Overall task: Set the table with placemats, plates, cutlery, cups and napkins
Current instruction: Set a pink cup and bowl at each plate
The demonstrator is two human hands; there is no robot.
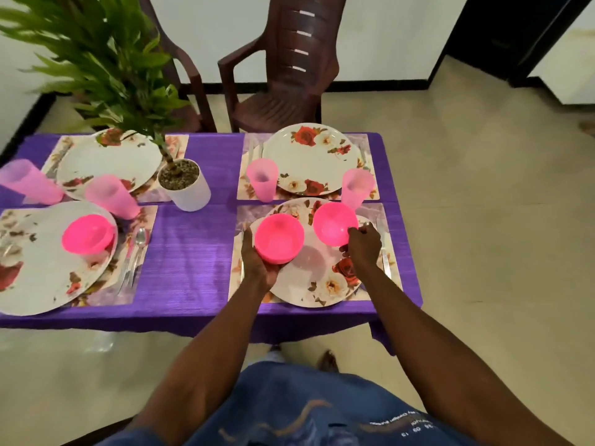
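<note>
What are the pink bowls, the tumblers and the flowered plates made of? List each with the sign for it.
Pink bowls: likely plastic, glossy and slightly translucent; light glows through the walls.
Tumblers: probably frosted plastic, matte and see-through pale pink.
Flowered plates: smooth, white and shiny with printed roses; melamine or ceramic, the look cannot settle which.

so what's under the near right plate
A floral placemat, its edges showing around the plate, on the purple tablecloth. The placemat's middle is covered, so anything there can't be seen.
</note>
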